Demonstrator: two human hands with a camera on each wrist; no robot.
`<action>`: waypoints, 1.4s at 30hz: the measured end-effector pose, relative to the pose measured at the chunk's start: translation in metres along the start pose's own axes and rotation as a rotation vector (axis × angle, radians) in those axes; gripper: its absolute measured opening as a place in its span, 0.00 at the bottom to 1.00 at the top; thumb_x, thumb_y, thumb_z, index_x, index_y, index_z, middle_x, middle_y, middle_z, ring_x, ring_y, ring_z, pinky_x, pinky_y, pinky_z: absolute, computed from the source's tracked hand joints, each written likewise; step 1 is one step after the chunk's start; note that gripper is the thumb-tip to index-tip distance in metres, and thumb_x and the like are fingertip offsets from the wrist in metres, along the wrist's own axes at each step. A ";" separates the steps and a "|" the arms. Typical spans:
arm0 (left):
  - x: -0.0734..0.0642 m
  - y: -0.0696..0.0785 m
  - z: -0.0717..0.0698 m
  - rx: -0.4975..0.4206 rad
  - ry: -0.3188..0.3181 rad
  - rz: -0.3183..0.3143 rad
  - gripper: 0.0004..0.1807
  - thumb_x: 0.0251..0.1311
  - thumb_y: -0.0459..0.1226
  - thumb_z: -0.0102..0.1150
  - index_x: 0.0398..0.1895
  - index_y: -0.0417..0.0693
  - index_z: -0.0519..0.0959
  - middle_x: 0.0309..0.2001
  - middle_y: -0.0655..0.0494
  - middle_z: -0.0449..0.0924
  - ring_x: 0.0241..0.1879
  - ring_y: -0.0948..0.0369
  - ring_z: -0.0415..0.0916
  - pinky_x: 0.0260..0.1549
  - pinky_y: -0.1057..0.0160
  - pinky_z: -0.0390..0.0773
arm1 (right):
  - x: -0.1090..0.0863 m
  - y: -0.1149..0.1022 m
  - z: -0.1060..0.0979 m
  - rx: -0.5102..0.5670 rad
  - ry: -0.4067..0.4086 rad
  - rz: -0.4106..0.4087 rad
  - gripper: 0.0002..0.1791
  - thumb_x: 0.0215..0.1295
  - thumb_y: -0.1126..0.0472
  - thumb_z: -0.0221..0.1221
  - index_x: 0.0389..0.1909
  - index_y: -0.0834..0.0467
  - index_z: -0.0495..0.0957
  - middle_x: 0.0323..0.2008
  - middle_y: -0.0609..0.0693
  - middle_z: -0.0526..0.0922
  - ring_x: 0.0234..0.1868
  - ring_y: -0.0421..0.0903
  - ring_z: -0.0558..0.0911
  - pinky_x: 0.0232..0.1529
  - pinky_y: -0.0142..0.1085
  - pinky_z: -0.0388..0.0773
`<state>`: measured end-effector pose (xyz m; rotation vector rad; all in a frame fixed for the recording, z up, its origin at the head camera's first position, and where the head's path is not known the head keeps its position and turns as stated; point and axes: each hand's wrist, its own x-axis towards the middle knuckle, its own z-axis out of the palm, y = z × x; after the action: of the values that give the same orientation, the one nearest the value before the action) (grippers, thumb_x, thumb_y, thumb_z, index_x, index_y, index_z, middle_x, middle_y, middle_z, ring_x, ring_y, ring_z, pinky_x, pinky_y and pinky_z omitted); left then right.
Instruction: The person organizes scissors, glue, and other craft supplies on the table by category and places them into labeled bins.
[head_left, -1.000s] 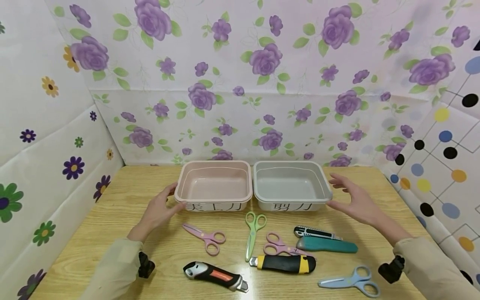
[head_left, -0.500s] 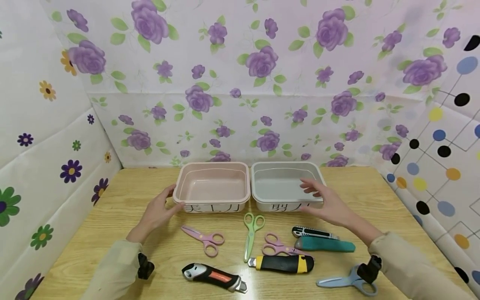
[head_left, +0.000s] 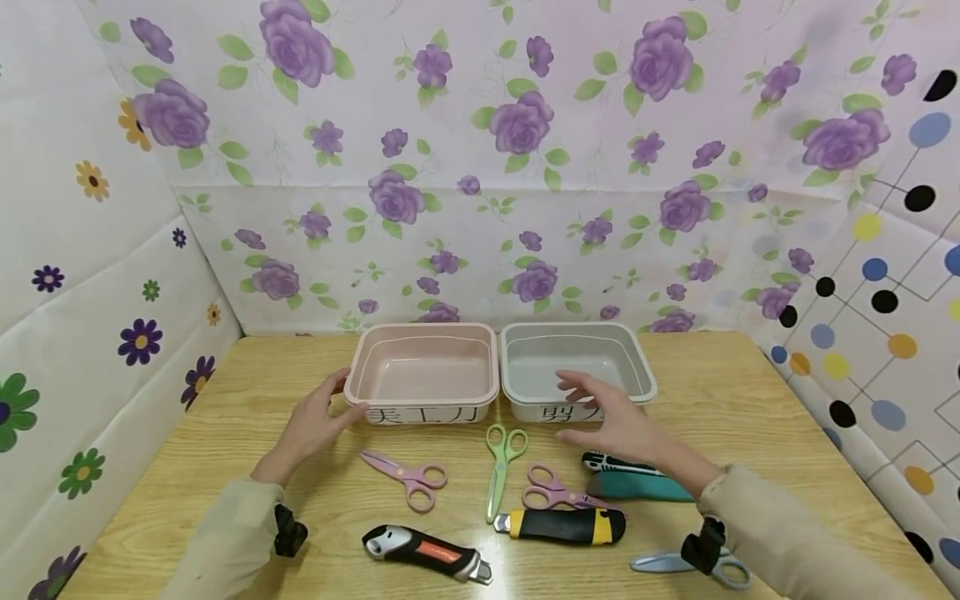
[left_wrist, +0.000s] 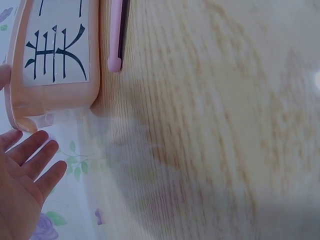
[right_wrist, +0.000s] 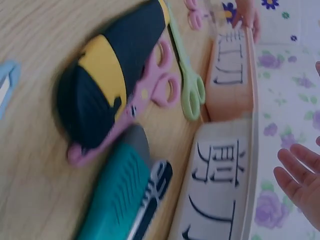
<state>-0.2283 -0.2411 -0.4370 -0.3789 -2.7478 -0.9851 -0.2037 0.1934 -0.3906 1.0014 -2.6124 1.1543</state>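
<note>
Grey bin point(head_left: 540, 367): our landmark, sitting upright on the wooden surface point(head_left: 225, 417), dark characters across its front.
Right hand point(head_left: 618, 429): right up at the grey bin's near side, overlapping its front rim in the head view — fingers spread and softly bent, thumb well apart; whether it touches, I can't tell.
Left hand point(head_left: 311, 427): well left of the grey bin, at the pink bin's outer end, fingers loosely spread, thumb at the near corner of that rim.
Pink bin point(head_left: 427, 375): just left of the grey bin, standing level with it, characters on its front too.
Green scissors point(head_left: 500, 471): in front of the grey bin's left corner, loops towards it.
Second pink scissors point(head_left: 566, 498): straight in front of the grey bin, crowded by the yellow-black cutter point(head_left: 562, 527) on the person's side.
Teal cutter point(head_left: 630, 486): front-right of the grey bin, the black-and-white cutter point(head_left: 611, 462) alongside, both partly behind the right arm.
First pink scissors point(head_left: 409, 476): front-left of the grey bin, tips pointing away from it.
Orange-striped cutter point(head_left: 427, 552): farther forward, also to the left — and blue scissors point(head_left: 660, 563) forward to the right, partly covered.
</note>
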 end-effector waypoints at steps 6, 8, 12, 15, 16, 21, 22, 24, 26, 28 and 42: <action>0.003 -0.002 0.001 0.018 0.002 -0.002 0.41 0.57 0.51 0.56 0.65 0.35 0.57 0.55 0.37 0.69 0.55 0.42 0.66 0.52 0.40 0.65 | 0.007 -0.013 0.019 0.036 -0.038 -0.008 0.41 0.49 0.49 0.67 0.64 0.55 0.62 0.53 0.56 0.74 0.48 0.49 0.76 0.43 0.48 0.74; 0.004 -0.002 0.001 0.022 0.004 0.000 0.41 0.56 0.52 0.56 0.65 0.35 0.57 0.55 0.37 0.70 0.55 0.42 0.66 0.51 0.39 0.65 | 0.009 -0.018 0.025 0.054 -0.065 0.016 0.41 0.49 0.48 0.67 0.63 0.56 0.62 0.54 0.55 0.73 0.49 0.49 0.75 0.46 0.47 0.73; 0.005 -0.003 0.002 0.024 0.008 0.011 0.40 0.56 0.51 0.57 0.65 0.36 0.57 0.54 0.37 0.71 0.55 0.41 0.66 0.50 0.39 0.66 | 0.011 -0.028 0.038 0.085 -0.116 0.046 0.42 0.50 0.47 0.66 0.64 0.57 0.61 0.55 0.50 0.73 0.51 0.47 0.74 0.51 0.46 0.71; 0.004 -0.004 0.002 0.024 0.007 0.017 0.40 0.56 0.51 0.57 0.65 0.36 0.57 0.54 0.37 0.71 0.54 0.42 0.67 0.50 0.39 0.66 | 0.013 -0.033 0.049 0.113 -0.141 0.061 0.42 0.50 0.46 0.65 0.64 0.55 0.61 0.53 0.46 0.73 0.52 0.46 0.73 0.52 0.47 0.71; 0.004 -0.004 0.003 0.025 0.008 0.017 0.40 0.56 0.51 0.57 0.65 0.36 0.58 0.54 0.37 0.71 0.54 0.42 0.67 0.49 0.39 0.67 | 0.013 -0.035 0.052 0.123 -0.147 0.068 0.42 0.50 0.45 0.65 0.64 0.54 0.61 0.53 0.45 0.73 0.52 0.46 0.73 0.52 0.47 0.70; 0.004 -0.003 0.003 0.027 0.018 0.020 0.39 0.56 0.50 0.57 0.64 0.35 0.58 0.53 0.36 0.72 0.52 0.43 0.69 0.47 0.42 0.70 | 0.013 -0.036 0.069 0.155 -0.155 0.077 0.42 0.48 0.46 0.66 0.64 0.52 0.61 0.52 0.44 0.73 0.50 0.46 0.73 0.50 0.47 0.71; 0.004 -0.003 0.002 0.028 0.019 0.020 0.39 0.56 0.50 0.58 0.64 0.35 0.59 0.53 0.36 0.72 0.52 0.43 0.69 0.47 0.42 0.71 | 0.013 -0.036 0.072 0.155 -0.158 0.076 0.42 0.48 0.46 0.66 0.64 0.52 0.61 0.53 0.44 0.72 0.50 0.46 0.73 0.50 0.46 0.71; 0.004 -0.003 0.002 0.032 0.019 0.017 0.39 0.56 0.49 0.57 0.64 0.35 0.59 0.53 0.36 0.72 0.52 0.42 0.69 0.47 0.42 0.71 | 0.013 -0.036 0.078 0.164 -0.164 0.072 0.42 0.48 0.46 0.66 0.63 0.54 0.62 0.53 0.44 0.72 0.50 0.46 0.74 0.50 0.45 0.72; 0.004 -0.004 0.002 0.033 0.017 0.012 0.39 0.56 0.49 0.57 0.64 0.34 0.59 0.53 0.35 0.72 0.52 0.42 0.69 0.47 0.42 0.71 | 0.014 -0.037 0.083 0.171 -0.174 0.070 0.41 0.49 0.47 0.66 0.63 0.54 0.62 0.53 0.45 0.72 0.50 0.47 0.74 0.49 0.44 0.72; 0.003 -0.004 0.002 0.033 0.011 0.008 0.39 0.57 0.49 0.57 0.64 0.34 0.58 0.53 0.35 0.71 0.52 0.42 0.69 0.47 0.42 0.71 | 0.015 -0.039 0.088 0.176 -0.185 0.069 0.41 0.49 0.47 0.66 0.63 0.55 0.62 0.53 0.47 0.72 0.50 0.48 0.74 0.49 0.44 0.72; 0.003 -0.004 0.001 0.015 0.003 -0.001 0.39 0.57 0.49 0.57 0.64 0.34 0.57 0.52 0.35 0.72 0.52 0.43 0.69 0.48 0.43 0.71 | 0.028 -0.047 0.116 0.149 -0.209 0.117 0.41 0.49 0.45 0.65 0.62 0.57 0.63 0.54 0.54 0.72 0.50 0.46 0.73 0.51 0.39 0.72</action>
<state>-0.2321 -0.2434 -0.4394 -0.3731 -2.7513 -0.9648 -0.1789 0.0746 -0.4333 1.0625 -2.8149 1.3571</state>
